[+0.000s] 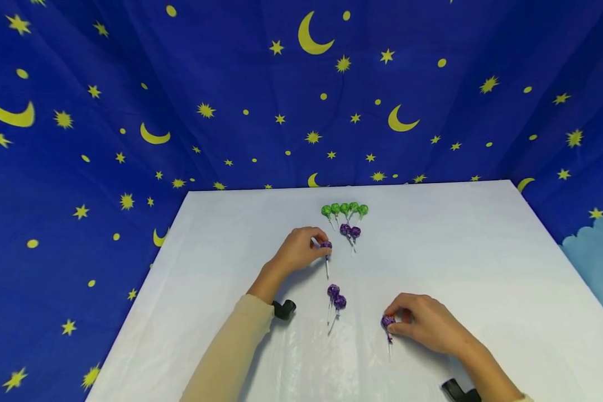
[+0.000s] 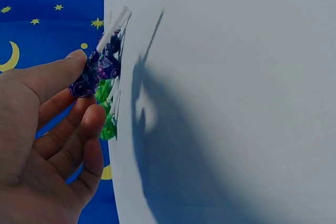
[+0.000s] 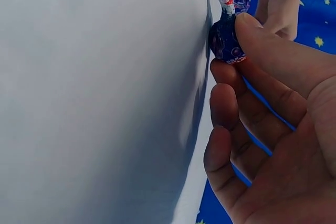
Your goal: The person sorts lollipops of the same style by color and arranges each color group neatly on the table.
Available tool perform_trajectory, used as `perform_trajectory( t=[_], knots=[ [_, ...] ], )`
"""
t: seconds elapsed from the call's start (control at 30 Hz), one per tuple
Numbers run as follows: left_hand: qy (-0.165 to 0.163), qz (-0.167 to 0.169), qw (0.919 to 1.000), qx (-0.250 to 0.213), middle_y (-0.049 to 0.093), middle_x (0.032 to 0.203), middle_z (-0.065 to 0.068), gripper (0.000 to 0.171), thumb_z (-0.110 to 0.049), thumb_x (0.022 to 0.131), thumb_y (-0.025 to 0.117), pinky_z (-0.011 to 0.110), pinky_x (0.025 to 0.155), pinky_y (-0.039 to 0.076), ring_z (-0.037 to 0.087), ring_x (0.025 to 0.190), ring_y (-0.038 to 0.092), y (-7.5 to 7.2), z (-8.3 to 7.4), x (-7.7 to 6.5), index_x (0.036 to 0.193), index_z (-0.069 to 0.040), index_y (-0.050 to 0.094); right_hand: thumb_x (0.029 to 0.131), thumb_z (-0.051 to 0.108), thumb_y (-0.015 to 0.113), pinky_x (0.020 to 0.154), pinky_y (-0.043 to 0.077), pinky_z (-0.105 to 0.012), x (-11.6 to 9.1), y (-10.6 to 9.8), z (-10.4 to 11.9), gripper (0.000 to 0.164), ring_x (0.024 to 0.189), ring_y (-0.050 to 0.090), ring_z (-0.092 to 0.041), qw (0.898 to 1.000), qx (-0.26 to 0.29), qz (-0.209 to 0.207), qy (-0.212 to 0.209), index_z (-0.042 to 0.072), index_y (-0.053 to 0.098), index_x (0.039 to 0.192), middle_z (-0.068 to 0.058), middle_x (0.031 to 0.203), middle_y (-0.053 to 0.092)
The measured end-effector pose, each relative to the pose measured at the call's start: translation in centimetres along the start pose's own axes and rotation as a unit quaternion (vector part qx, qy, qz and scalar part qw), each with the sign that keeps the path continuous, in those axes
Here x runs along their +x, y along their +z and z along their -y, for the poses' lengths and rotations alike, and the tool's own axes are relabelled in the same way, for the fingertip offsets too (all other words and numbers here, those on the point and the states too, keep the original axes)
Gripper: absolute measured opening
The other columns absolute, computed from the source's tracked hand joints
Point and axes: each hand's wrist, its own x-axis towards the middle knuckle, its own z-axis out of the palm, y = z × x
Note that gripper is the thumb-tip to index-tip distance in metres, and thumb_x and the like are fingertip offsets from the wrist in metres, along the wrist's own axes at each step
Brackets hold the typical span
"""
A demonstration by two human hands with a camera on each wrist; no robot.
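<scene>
My left hand (image 1: 301,248) pinches a purple-wrapped lollipop (image 1: 326,245) by its head between thumb and fingers, its white stick pointing toward me. In the left wrist view that lollipop (image 2: 85,81) sits at the thumb tip. Nearer me on the right, my right hand (image 1: 427,322) pinches another purple lollipop (image 1: 387,321), also by the head; the right wrist view shows its wrapper (image 3: 227,40) against the thumb. Two purple lollipops (image 1: 339,302) lie between the hands. Beyond my left hand, two more purple lollipops (image 1: 345,229) lie with their sticks crossing.
Several green lollipops (image 1: 344,209) lie in a row at the far side of the white table (image 1: 432,240). A blue cloth (image 1: 261,84) with yellow moons and stars hangs behind. Black wrist camera mounts (image 1: 283,310) sit at both wrists.
</scene>
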Motion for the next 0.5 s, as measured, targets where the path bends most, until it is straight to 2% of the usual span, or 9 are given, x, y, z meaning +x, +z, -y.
perform_trajectory(
  t=[0.2, 0.37, 0.5],
  knots=[
    [-0.001, -0.006, 0.9996, 0.029, 0.063, 0.089, -0.009, 0.019, -0.033, 0.085, 0.075, 0.027, 0.063, 0.048, 0.008, 0.075, 0.058, 0.1, 0.1, 1.2, 0.098, -0.020, 0.069, 0.079, 0.033, 0.079, 0.059, 0.040, -0.025, -0.2, 0.2, 0.2, 0.019, 0.067, 0.048, -0.002, 1.000, -0.004, -0.007, -0.002, 0.028, 0.069, 0.094, 0.018, 0.076, 0.054],
    [-0.001, 0.006, 0.9994, 0.035, 0.064, 0.090, -0.007, 0.022, -0.034, 0.085, 0.075, 0.027, 0.067, 0.048, 0.008, 0.077, 0.058, 0.4, 0.1, 2.2, 0.100, -0.019, 0.069, 0.079, 0.034, 0.079, 0.059, 0.040, -0.024, -0.3, 0.1, 0.2, 0.020, 0.067, 0.048, -0.001, 1.000, -0.003, -0.010, -0.001, 0.028, 0.069, 0.094, 0.018, 0.076, 0.054],
    [-0.010, 0.001, 0.9990, 0.044, 0.063, 0.090, -0.007, 0.022, -0.032, 0.085, 0.075, 0.030, 0.071, 0.048, 0.009, 0.078, 0.058, 0.8, 0.2, 2.7, 0.099, -0.018, 0.070, 0.079, 0.034, 0.079, 0.059, 0.040, -0.025, -0.3, 0.2, 0.2, 0.020, 0.067, 0.048, -0.001, 1.000, -0.001, -0.012, 0.003, 0.027, 0.069, 0.095, 0.018, 0.076, 0.054]
  ],
)
